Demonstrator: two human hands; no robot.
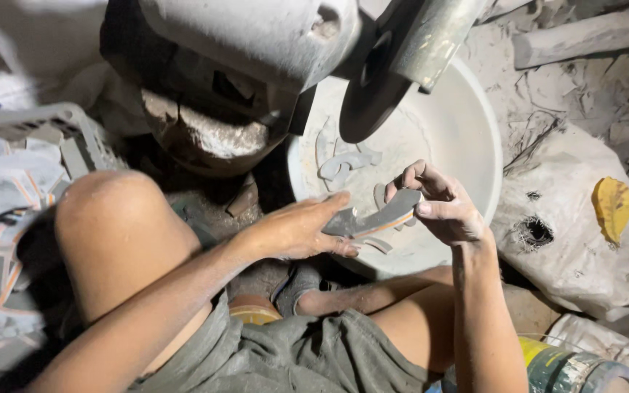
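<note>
We see a scene lit unevenly from above and the right: the white basin [467, 124] glares pale, nearly washed out, while deep shadow fills the gap beneath the grinding machine [220, 80] and the lower left corner. The machine, closest to the lens, appears soft; the hands and forearms are sharp. Edges bend slightly outward.

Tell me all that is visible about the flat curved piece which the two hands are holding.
The curved piece is a thin, flat, grey cut-out, dusty, looking like tile or stone, with an orange stripe along its lower edge. It is held nearly level above the white basin, below the dark grinding disc. The left hand holds its near end, the right hand pinches its far end. Similar pieces lie in the basin.
</note>
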